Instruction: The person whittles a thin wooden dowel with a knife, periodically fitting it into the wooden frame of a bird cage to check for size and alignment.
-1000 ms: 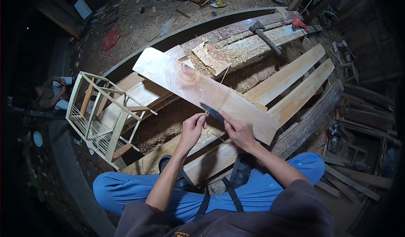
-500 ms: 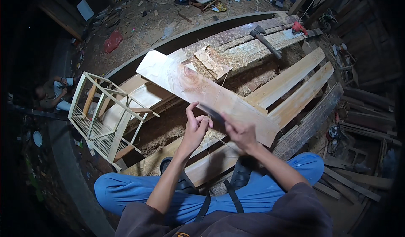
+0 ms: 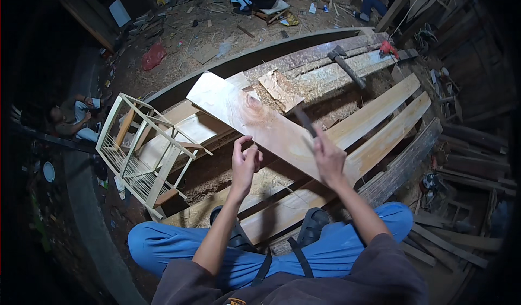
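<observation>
Planks [image 3: 374, 110] are crossed by a pale board [image 3: 271, 126], with a slatted frame [image 3: 163, 176] at left. Over the board, a knife [image 3: 306, 123] is gripped in the right hand [image 3: 330, 158]; the left hand [image 3: 247, 161] is half-curled, its hold unclear. The hands are parted wider than before.

The person wears a dark, brownish-grey shirt [image 3: 320, 290] whose loose, plain left sleeve [image 3: 187, 280] and right sleeve [image 3: 386, 253] stop around the elbows, with a small yellowish-orange badge [image 3: 236, 301] on the front, partly cut off by the lower edge. The trousers [image 3: 154, 246] are bright blue, baggy and creased into soft folds, and two narrow, flat black straps [image 3: 300, 257] lie across them. On the feet are dark, chunky sandals [image 3: 313, 228] with wide bands, while the left hand [image 3: 247, 163] and right hand [image 3: 330, 161] are bare.
</observation>
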The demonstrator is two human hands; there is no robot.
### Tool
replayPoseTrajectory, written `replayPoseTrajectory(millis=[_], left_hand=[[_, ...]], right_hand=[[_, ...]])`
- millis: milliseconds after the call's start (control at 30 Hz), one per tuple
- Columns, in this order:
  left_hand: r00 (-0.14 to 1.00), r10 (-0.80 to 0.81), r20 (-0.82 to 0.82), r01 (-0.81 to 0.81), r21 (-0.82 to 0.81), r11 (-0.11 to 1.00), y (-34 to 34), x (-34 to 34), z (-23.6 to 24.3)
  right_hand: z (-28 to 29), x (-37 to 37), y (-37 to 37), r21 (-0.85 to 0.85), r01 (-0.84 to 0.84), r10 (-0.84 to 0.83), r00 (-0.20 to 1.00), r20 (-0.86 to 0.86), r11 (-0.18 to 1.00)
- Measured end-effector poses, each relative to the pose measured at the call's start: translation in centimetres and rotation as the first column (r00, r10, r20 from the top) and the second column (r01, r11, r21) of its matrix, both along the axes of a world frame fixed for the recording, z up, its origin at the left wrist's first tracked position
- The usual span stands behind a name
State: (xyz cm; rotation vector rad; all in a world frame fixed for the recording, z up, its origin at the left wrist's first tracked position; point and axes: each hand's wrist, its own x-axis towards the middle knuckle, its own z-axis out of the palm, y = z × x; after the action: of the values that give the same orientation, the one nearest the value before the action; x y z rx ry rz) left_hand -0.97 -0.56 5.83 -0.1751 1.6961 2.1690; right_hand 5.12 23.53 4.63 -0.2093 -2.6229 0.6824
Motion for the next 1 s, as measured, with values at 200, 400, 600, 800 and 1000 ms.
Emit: replayPoseTrajectory(millis=[200, 400, 600, 800, 1000], left_hand=[[0.996, 0.013, -0.086, -0.010, 0.039, 0.999, -1.2, -1.5, 1.6], [0.988, -0.025, -0.152, 0.028, 0.019, 0.999, -1.3, -2.2, 4.2], [0.960, -0.157, -0.231, 0.129, -0.131, 0.983, 1.1, -0.8, 8.4], [0.931, -0.303, -0.202, 0.253, -0.239, 0.937, 3.0, 0.8, 11.4], [0.984, -0.079, -0.161, -0.002, -0.450, 0.893, -1.9, 3.7, 11.8]], right_hand=[[-3.5, 0.1, -2.7, 0.178, -0.219, 0.192, 0.969, 0.158, 0.959], [0.3, -0.2, -2.4, 0.210, -0.290, 0.279, 0.957, 0.080, 0.934], [13.6, -4.7, -3.1, 0.570, -0.349, 0.535, 0.822, -0.196, 0.744], [12.9, -6.1, 1.1, 0.585, -0.532, 0.714, 0.690, -0.118, 0.612], [13.2, -9.3, 0.0, 0.598, -0.478, 0.740, 0.588, -0.326, 0.643]])
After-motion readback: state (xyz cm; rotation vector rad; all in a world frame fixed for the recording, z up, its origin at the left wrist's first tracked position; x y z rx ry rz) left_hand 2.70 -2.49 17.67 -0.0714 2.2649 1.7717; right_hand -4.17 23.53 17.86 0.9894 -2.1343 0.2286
